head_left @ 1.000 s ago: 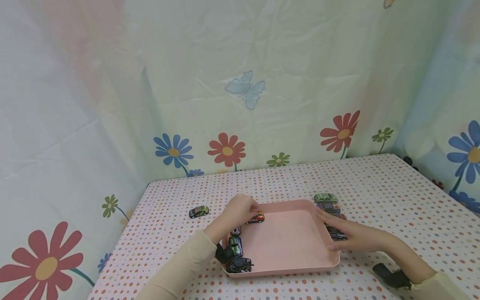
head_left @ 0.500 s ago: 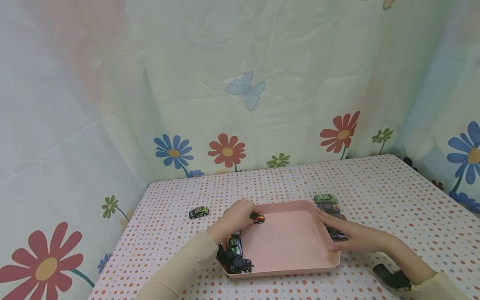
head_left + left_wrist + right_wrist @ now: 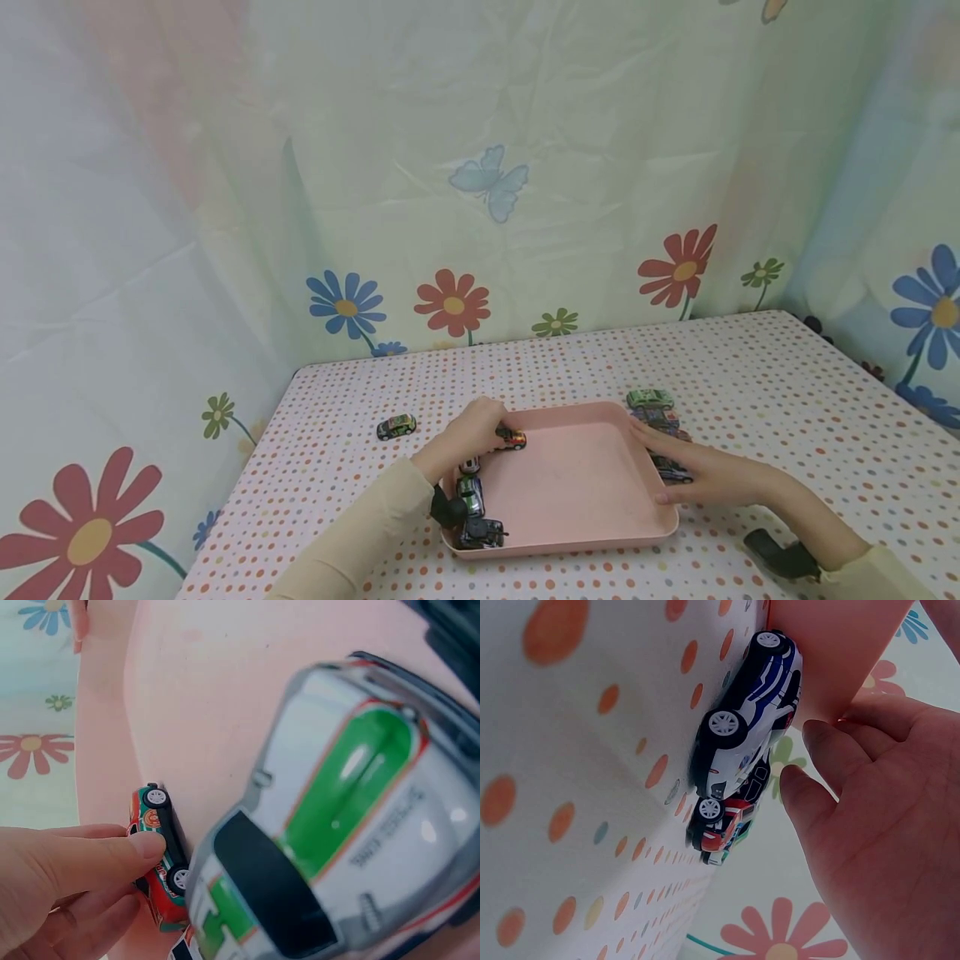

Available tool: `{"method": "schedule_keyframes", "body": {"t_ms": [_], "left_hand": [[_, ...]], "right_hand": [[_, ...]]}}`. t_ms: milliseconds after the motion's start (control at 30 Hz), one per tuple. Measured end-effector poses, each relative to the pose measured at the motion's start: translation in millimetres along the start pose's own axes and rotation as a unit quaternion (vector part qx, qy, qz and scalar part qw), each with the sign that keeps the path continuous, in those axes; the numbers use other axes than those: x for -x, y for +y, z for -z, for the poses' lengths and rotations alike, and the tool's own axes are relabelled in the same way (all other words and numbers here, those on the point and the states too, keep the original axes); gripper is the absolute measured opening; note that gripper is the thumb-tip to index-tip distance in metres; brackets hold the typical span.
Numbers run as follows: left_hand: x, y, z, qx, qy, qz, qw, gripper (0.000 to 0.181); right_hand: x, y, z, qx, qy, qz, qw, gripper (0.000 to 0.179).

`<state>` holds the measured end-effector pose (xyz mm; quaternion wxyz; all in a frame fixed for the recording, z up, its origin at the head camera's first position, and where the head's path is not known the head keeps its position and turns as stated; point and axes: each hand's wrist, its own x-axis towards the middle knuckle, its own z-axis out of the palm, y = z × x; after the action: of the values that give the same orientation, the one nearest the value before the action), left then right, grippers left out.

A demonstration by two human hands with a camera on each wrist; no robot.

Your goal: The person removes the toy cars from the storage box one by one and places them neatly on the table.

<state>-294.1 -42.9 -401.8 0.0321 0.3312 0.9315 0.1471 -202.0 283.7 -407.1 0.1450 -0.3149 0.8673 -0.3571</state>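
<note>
My left hand (image 3: pixel 474 425) reaches over the far left corner of the pink tray (image 3: pixel 577 547). Its thumb and fingers pinch a small red and orange toy car (image 3: pixel 157 847) inside the tray, against the far wall. Right beside that car, a white toy car with a green stripe (image 3: pixel 345 787) looms large in the left wrist view. Along the tray's left side sit several toy cars, among them a dark one (image 3: pixel 482 532) in the near corner. My right hand (image 3: pixel 712 473) touches the tray's right rim, fingers extended, above toy cars on the table such as a white and blue one (image 3: pixel 750 712).
A black and yellow toy car (image 3: pixel 396 427) lies on the dotted tabletop left of the tray. Beyond the right hand, a green toy car (image 3: pixel 650 399) heads a row beside the tray. A flowered curtain (image 3: pixel 487 250) hangs along the table's back edge.
My left hand has lowered slightly and come back toward the left, its fingers now closer around the red and orange toy car. The right hand stays at the tray's rim.
</note>
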Motion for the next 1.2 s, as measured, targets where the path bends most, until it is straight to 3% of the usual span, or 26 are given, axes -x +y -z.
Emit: {"method": "schedule_keyframes", "body": {"t_ms": [267, 500, 967, 1200], "left_hand": [[3.6, -1.2, 1.5, 0.024, 0.010, -0.006, 0.9996, 0.023], [3.6, -0.2, 7.0, 0.012, 0.024, -0.013, 0.9996, 0.021], [6.8, -10.2, 42.5, 0.024, 0.039, 0.005, 0.9989, 0.023], [15.4, -23.7, 59.9, 0.012, 0.069, 0.018, 0.9974, 0.022]], "right_hand": [[0.5, 0, -2, -0.012, -0.001, 0.002, 0.9999, 0.085], [0.4, 1, -2, -0.008, -0.003, 0.002, 1.0000, 0.086], [1.4, 0, -1, -0.004, 0.002, 0.007, 1.0000, 0.084], [0.3, 0, 0, -0.004, 0.001, 0.006, 1.0000, 0.085]]}}
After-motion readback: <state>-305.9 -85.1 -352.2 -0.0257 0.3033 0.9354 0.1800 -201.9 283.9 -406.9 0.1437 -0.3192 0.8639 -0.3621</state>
